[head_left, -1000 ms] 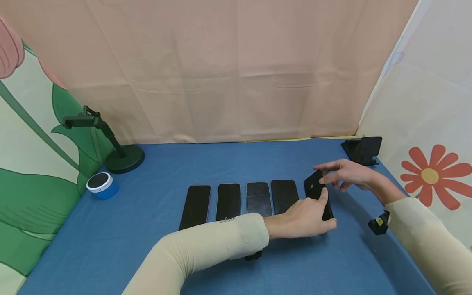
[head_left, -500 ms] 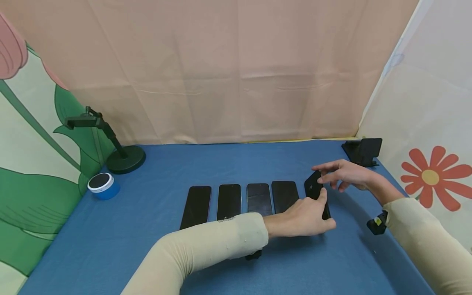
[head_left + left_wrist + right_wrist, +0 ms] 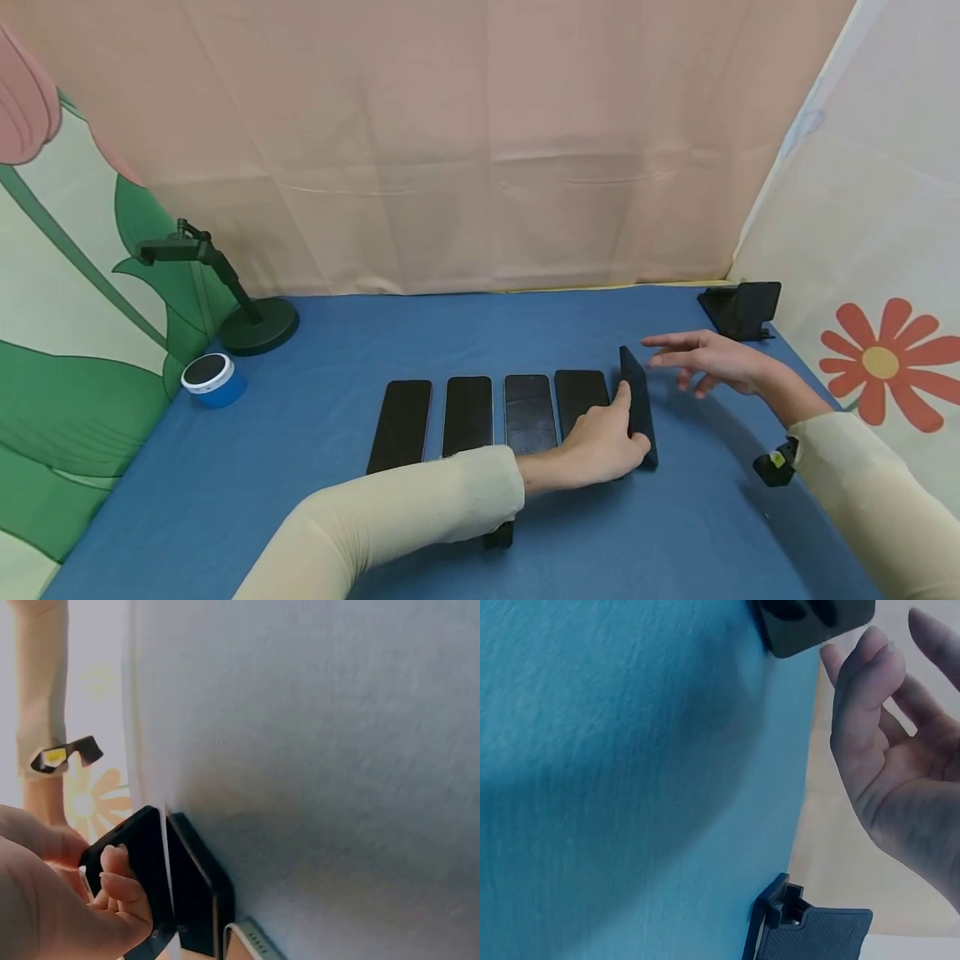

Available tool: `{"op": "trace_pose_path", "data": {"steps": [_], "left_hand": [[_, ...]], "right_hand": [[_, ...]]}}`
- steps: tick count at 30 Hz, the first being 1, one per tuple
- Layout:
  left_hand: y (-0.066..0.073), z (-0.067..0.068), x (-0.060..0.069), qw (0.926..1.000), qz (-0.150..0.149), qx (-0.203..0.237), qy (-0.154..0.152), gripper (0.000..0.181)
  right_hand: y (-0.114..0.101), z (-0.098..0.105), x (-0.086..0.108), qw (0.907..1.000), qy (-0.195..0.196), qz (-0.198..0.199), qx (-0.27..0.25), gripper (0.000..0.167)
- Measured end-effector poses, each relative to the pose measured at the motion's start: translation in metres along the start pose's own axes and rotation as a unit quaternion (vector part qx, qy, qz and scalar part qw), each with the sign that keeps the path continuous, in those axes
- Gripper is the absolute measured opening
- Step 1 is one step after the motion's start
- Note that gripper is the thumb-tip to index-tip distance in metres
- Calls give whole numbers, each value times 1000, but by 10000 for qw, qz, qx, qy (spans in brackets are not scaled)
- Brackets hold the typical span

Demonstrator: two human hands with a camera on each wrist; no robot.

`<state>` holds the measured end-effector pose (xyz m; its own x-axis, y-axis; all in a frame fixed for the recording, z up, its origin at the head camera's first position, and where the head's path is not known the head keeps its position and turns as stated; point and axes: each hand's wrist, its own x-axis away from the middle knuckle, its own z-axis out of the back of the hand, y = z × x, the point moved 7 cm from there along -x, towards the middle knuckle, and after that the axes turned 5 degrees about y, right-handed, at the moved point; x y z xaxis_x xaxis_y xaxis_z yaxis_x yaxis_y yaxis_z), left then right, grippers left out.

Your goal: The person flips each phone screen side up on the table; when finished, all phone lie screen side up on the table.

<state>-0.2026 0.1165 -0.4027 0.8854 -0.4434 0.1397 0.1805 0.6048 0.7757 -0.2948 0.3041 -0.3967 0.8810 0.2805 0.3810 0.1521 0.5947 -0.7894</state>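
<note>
A black smartphone (image 3: 641, 412) stands tilted on its long edge at the right end of a row of phones. My left hand (image 3: 600, 446) holds it, index finger at the upper part and thumb lower down. In the left wrist view, that hand's fingers (image 3: 124, 889) curl at the phone (image 3: 142, 840), just above the table. Further right, my right hand (image 3: 716, 362) hovers with its fingers spread, apart from the phone. The right wrist view shows the phone's glossy corner (image 3: 817, 630) near those fingertips, with nothing in the hand.
Several dark phones lie face up to the left, including the leftmost phone (image 3: 401, 421). A black folding stand (image 3: 742, 310) is at the back right. Further left are a dark green round-based stand (image 3: 258, 325) and a blue-and-white round container (image 3: 213, 382) on the blue tablecloth (image 3: 300, 450).
The left hand has shifted left and tipped the phone up from lying back-up to standing on its edge. The right hand's fingers have come away from the phone.
</note>
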Motion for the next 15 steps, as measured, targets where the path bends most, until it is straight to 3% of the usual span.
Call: {"op": "trace_pose_path", "data": {"steps": [7,15], "left_hand": [[-12,3,2,9898,494,1337,-20,73],[-19,1,1,9629,688,2606,105,76]], "right_hand": [[15,-1,1,9994,5,-346,-38,70],[20,-10,2,9984,-107,-464,-291,73]]}}
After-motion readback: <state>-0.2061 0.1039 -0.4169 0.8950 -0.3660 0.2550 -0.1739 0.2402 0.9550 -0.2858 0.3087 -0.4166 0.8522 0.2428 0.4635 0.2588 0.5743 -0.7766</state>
